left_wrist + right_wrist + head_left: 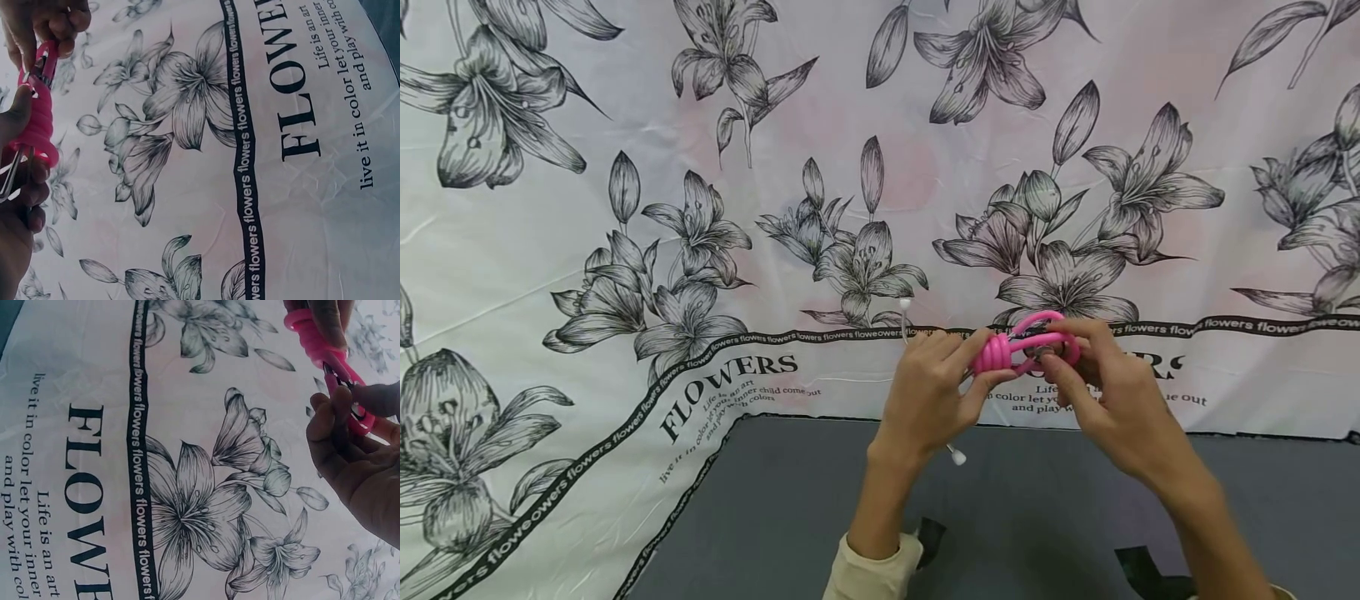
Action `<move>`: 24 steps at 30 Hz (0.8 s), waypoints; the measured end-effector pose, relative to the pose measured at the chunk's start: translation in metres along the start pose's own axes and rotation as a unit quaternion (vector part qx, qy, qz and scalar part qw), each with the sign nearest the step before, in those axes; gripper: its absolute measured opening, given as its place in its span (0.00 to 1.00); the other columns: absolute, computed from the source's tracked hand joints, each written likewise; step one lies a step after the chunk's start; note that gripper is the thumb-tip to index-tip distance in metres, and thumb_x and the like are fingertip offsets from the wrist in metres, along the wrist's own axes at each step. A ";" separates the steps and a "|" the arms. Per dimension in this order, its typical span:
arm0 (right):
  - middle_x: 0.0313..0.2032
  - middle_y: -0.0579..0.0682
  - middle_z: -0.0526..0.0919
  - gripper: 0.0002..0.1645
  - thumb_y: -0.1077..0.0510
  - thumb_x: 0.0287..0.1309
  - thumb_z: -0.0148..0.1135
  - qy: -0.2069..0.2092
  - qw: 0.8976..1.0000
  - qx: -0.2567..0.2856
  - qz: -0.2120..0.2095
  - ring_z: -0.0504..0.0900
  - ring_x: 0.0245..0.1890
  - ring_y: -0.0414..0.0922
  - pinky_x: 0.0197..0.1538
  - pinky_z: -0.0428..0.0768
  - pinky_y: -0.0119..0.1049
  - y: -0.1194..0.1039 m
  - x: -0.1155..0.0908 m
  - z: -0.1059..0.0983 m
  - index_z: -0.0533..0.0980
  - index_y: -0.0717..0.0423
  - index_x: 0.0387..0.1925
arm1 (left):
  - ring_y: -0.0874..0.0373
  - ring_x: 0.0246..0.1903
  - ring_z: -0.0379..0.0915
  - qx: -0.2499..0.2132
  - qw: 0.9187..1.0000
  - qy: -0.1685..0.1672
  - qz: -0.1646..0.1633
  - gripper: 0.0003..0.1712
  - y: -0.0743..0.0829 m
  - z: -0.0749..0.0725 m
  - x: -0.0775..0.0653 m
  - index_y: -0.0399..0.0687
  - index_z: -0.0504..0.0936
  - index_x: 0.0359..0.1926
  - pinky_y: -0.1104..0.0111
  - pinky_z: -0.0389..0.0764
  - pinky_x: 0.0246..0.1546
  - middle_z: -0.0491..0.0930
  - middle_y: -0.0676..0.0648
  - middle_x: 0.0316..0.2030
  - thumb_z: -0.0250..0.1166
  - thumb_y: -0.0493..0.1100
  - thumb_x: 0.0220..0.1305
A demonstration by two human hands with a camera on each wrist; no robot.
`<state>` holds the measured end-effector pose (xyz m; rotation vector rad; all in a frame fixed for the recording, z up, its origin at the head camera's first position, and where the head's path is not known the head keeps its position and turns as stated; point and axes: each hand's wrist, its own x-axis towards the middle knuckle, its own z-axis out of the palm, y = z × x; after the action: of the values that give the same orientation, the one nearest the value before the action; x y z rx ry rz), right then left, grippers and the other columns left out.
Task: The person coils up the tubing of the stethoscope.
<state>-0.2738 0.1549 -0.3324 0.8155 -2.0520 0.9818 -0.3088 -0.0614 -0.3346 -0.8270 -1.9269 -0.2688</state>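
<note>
A stethoscope with bright pink tubing (992,353) is held up between both hands, its tube wound in tight coils. My left hand (928,387) grips the coils between thumb and fingers. Metal ear tubes (11,175) come out of the coiled end, and white ear tips (956,455) show above and below the left hand. At the other end, the fingers and thumb of my right hand (1116,400) pinch the pink loop (361,425) around a metal part (1039,352). The fingers partly hide that part.
A white tablecloth (865,375) printed with black lilies and lettering lies under the hands. Nearer the body, a dark grey surface (760,500) borders its edge. Black strips (1138,571) show beside the forearms.
</note>
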 end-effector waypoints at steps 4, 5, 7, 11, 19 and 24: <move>0.26 0.48 0.79 0.34 0.76 0.62 0.65 0.020 1.000 -0.015 0.014 0.74 0.20 0.33 0.26 0.72 0.22 -0.002 -0.001 0.002 0.68 0.61 0.68 | 0.62 0.29 0.73 -0.004 1.000 -0.011 0.009 0.26 0.000 0.001 0.000 0.49 0.86 0.56 0.71 0.74 0.39 0.85 0.55 0.30 0.73 0.59 0.65; 0.25 0.48 0.79 0.35 0.76 0.62 0.65 0.023 0.999 -0.017 0.019 0.73 0.19 0.32 0.25 0.72 0.23 -0.002 -0.002 0.002 0.68 0.60 0.68 | 0.62 0.29 0.73 -0.007 1.000 -0.014 0.012 0.26 0.000 0.001 0.000 0.48 0.86 0.56 0.71 0.74 0.38 0.85 0.55 0.30 0.73 0.59 0.65; 0.26 0.51 0.83 0.38 0.75 0.61 0.66 0.025 0.999 -0.025 0.032 0.75 0.21 0.30 0.25 0.73 0.22 -0.002 -0.004 0.001 0.66 0.59 0.70 | 0.62 0.28 0.74 -0.018 0.999 -0.024 0.016 0.28 0.000 0.002 -0.001 0.47 0.85 0.57 0.71 0.75 0.38 0.85 0.55 0.30 0.74 0.59 0.64; 0.31 0.57 0.89 0.38 0.71 0.64 0.67 -0.001 0.997 -0.035 0.070 0.79 0.24 0.28 0.28 0.76 0.24 0.001 -0.008 -0.004 0.62 0.59 0.71 | 0.62 0.29 0.75 -0.054 0.996 -0.070 0.012 0.35 0.000 0.007 -0.003 0.43 0.81 0.62 0.71 0.76 0.37 0.86 0.54 0.32 0.76 0.59 0.61; 0.44 0.62 0.88 0.50 0.46 0.76 0.60 -0.228 0.948 -0.074 0.210 0.87 0.37 0.48 0.37 0.83 0.47 0.026 -0.014 -0.027 0.42 0.52 0.83 | 0.62 0.32 0.79 0.035 0.956 -0.290 0.000 0.18 0.006 0.039 -0.015 0.54 0.80 0.50 0.65 0.80 0.51 0.82 0.58 0.27 0.63 0.60 0.74; 0.51 0.71 0.85 0.44 0.43 0.79 0.54 -0.195 0.945 -0.105 0.243 0.87 0.48 0.66 0.44 0.83 0.60 0.042 -0.023 -0.041 0.48 0.55 0.81 | 0.64 0.24 0.67 -0.017 0.870 -0.492 -0.037 0.13 0.025 0.079 -0.039 0.61 0.74 0.47 0.68 0.75 0.32 0.70 0.58 0.23 0.56 0.61 0.77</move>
<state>-0.2801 0.2154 -0.3474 0.4148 -2.7311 0.8759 -0.3376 -0.0195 -0.4113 -1.0195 -2.9111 0.1218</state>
